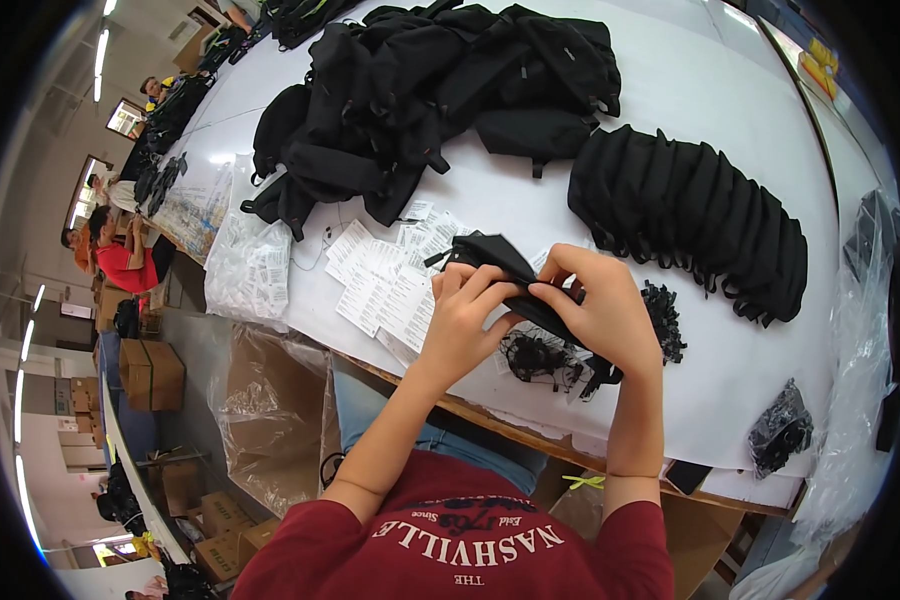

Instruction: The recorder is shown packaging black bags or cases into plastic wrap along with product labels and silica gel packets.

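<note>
Above the near edge of the table, a black fabric pouch [500, 256] is held between both hands. My left hand [465, 315] grips its left side with curled fingers. My right hand [602, 305] pinches the pouch's upper edge, thumb and fingers closed on it. White printed label sheets [395, 285] lie just left of and behind the pouch. Under and beside my hands are a tangle of thin black cords [542, 358] and a heap of small black plastic parts [664, 322]. The side of the pouch toward the table is partly hidden by my fingers.
A loose pile of black pouches [430, 90] covers the far table; a neat overlapping row of pouches [685, 215] lies right. Clear bags hold labels [250, 270] and black parts [782, 430]. Cardboard boxes [152, 373] stand left, near a person in red [128, 262].
</note>
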`<state>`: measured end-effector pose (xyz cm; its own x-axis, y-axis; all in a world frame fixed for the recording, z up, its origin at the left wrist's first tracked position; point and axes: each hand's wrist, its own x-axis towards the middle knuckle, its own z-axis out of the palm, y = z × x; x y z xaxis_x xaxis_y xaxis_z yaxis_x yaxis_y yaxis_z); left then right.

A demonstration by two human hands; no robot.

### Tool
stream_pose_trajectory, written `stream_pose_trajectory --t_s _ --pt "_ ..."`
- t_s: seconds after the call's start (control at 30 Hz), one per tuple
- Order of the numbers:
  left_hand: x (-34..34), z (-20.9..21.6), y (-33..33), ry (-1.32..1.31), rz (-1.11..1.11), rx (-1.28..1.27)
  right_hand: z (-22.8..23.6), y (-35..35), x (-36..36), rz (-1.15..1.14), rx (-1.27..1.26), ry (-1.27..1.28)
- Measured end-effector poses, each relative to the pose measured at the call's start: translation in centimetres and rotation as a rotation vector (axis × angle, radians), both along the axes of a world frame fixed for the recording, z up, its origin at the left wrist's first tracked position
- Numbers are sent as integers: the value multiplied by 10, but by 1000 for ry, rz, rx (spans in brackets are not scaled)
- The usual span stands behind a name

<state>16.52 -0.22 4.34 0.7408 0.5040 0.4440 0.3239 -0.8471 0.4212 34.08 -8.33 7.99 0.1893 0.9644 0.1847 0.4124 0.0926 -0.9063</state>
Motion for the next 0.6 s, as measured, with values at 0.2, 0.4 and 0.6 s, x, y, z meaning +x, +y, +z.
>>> stream_pose_trajectory --t_s 0.2,0.4,0.6 --pt "-4 -6 8 48 -26 -51 -5 3 -5 -26 36 -109" --pt "-5 -3 8 -31 -44 18 -3 2 -2 29 5 -41" --pt "-1 2 4 -61 -44 -32 -1 0 2 23 8 25"
